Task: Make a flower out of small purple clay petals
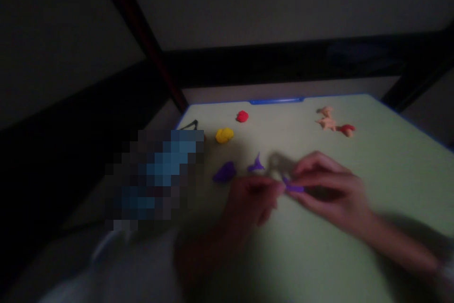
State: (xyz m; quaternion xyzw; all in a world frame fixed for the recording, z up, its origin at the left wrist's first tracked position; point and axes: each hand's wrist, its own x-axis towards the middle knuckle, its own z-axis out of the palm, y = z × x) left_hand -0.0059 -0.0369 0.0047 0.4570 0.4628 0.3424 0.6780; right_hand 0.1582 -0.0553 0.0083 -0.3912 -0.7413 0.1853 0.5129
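Observation:
Both my hands meet over the pale green board (354, 227). My right hand (329, 189) pinches a small purple clay piece (293, 188) between thumb and fingers. My left hand (251, 199) is closed, its fingertips touching the same piece from the left. Just beyond lie a purple clay lump (224, 172) and a small pointed purple clay shape (256, 165). The picture is dim and blurred.
A yellow clay lump (224, 135) and a red clay lump (242, 116) lie at the board's far left. Peach clay figures with a red bit (333, 123) sit at the far right. A blurred-out blue patch (159, 175) lies left of the board. Dark frame bars stand behind.

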